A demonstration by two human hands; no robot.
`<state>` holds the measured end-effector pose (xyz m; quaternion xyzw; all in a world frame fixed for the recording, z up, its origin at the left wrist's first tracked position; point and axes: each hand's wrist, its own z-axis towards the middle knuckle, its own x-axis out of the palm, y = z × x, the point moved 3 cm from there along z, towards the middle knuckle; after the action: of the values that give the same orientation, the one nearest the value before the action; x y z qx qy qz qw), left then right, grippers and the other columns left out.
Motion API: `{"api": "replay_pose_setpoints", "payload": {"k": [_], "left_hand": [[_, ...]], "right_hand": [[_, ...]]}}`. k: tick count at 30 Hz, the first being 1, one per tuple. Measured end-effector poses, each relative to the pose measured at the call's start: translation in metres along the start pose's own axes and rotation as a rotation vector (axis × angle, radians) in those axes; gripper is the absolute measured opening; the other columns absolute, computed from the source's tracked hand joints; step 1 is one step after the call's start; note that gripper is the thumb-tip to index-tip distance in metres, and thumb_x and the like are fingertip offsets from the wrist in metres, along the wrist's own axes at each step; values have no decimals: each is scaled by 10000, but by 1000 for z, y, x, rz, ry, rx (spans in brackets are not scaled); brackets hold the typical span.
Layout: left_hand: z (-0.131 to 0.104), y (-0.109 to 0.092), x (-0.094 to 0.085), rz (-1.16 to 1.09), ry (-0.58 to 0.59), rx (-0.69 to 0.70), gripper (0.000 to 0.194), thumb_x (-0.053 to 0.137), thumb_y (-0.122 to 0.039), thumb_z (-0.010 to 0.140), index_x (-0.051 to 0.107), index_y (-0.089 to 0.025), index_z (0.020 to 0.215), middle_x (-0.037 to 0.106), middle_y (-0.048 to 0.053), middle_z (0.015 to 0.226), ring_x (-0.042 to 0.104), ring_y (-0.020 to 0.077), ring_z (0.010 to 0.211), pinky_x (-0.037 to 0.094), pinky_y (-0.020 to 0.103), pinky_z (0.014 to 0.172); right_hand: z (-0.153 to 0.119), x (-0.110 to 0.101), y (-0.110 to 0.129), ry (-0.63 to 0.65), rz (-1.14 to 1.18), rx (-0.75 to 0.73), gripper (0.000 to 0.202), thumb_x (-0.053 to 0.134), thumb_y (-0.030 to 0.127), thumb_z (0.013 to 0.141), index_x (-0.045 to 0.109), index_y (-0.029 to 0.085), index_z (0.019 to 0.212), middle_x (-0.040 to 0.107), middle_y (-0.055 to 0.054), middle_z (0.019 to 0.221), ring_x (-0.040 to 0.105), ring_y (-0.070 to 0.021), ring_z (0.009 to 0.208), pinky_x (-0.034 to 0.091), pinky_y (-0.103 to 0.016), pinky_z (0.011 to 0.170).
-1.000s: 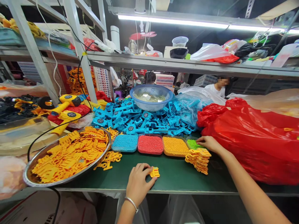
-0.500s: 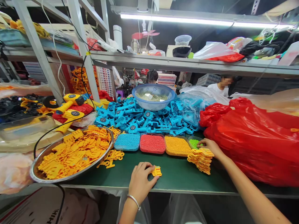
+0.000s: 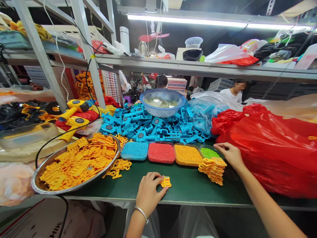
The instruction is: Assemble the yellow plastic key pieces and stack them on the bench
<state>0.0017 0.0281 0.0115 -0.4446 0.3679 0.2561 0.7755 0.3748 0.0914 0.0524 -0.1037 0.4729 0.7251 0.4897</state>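
My left hand [image 3: 150,190] pinches a small yellow plastic piece [image 3: 166,181] between thumb and fingers, flat on the green table near its front edge. Bits of other colours show in the piece's slots. My right hand [image 3: 230,154] is over the right rim of a small tray of green beads [image 3: 209,152], fingertips together; whatever they hold is too small to make out. Trays of yellow beads [image 3: 188,154], red beads [image 3: 161,152] and blue beads [image 3: 134,151] stand in a row to the left. Just below my right hand leans a stack of yellow plastic pieces [image 3: 212,170].
A metal bowl [image 3: 34,185] heaped with yellow pieces stands at left. Behind the trays lies a pile of blue plastic parts [image 3: 151,127] under a blue-rimmed basin [image 3: 162,112]. A large red bag [image 3: 274,155] bounds the right side. A metal shelf [image 3: 188,67] crosses above.
My right hand has lifted slightly and moved right, from over the green beads to the tray's edge. My left hand and the yellow piece stay in place.
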Motion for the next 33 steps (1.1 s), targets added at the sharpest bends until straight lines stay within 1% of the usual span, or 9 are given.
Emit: {"api": "replay_pose_setpoints", "payload": {"k": [3, 4, 5, 8, 11, 14, 17, 22, 33], "left_hand": [[0, 0, 0, 1, -1, 4, 194, 625, -339, 744, 657, -277, 925, 615, 14, 965, 519, 202, 915, 397, 351, 774], [0, 0, 0, 1, -2, 2, 193, 628, -336, 743, 657, -276, 925, 615, 13, 964, 519, 200, 915, 397, 349, 775], [0, 0, 0, 2, -2, 0, 193, 630, -331, 742, 657, -275, 925, 615, 11, 963, 520, 198, 914, 397, 348, 776], [0, -1, -1, 12, -4, -3, 195, 632, -322, 742, 657, -275, 930, 615, 8, 962, 524, 197, 915, 399, 346, 778], [0, -2, -2, 20, -8, 3, 202, 624, -318, 746, 655, -282, 942, 617, 12, 965, 527, 200, 920, 403, 348, 777], [-1, -4, -2, 22, -5, 1, 217, 616, -305, 744, 654, -282, 956, 617, 18, 971, 528, 204, 924, 410, 349, 775], [-1, -5, -4, 30, -8, -1, 211, 583, -281, 754, 659, -279, 950, 617, 23, 964, 527, 209, 931, 414, 353, 773], [0, -7, -5, 31, 11, 2, 249, 481, -202, 793, 656, -279, 952, 622, 26, 958, 528, 203, 934, 414, 357, 768], [0, -4, -2, 18, 23, 8, 274, 475, -161, 789, 646, -277, 970, 615, 21, 983, 517, 197, 954, 410, 352, 783]], "right_hand": [[-18, -18, 48, -108, 74, -124, 431, 525, 572, 728, 692, 182, 806, 577, -28, 670, 468, -136, 569, 365, -266, 549], [-28, -20, 66, -124, 105, -166, 395, 534, 555, 738, 691, 197, 792, 568, -25, 673, 464, -136, 572, 364, -268, 552], [-40, -19, 84, -99, 144, -198, 372, 535, 541, 751, 691, 206, 782, 552, -22, 660, 464, -138, 573, 366, -270, 553], [-86, 7, 128, 107, 258, -241, 313, 531, 486, 787, 692, 219, 762, 569, -33, 678, 514, -160, 634, 394, -272, 572], [-130, 49, 152, 299, 307, -227, 277, 505, 430, 825, 691, 232, 771, 576, -29, 675, 532, -168, 664, 418, -277, 599], [-155, 81, 157, 369, 309, -186, 312, 477, 427, 840, 700, 228, 749, 572, -24, 644, 529, -167, 658, 429, -275, 601], [-162, 94, 158, 399, 302, -183, 337, 461, 437, 847, 711, 230, 757, 574, -25, 633, 523, -167, 657, 428, -272, 601], [-160, 98, 158, 434, 249, -239, 353, 446, 444, 857, 721, 245, 763, 571, -23, 584, 506, -165, 624, 398, -254, 555], [-172, 100, 158, 377, 50, -416, 434, 295, 388, 920, 690, 207, 930, 564, -32, 602, 479, -163, 616, 388, -250, 551]]}}
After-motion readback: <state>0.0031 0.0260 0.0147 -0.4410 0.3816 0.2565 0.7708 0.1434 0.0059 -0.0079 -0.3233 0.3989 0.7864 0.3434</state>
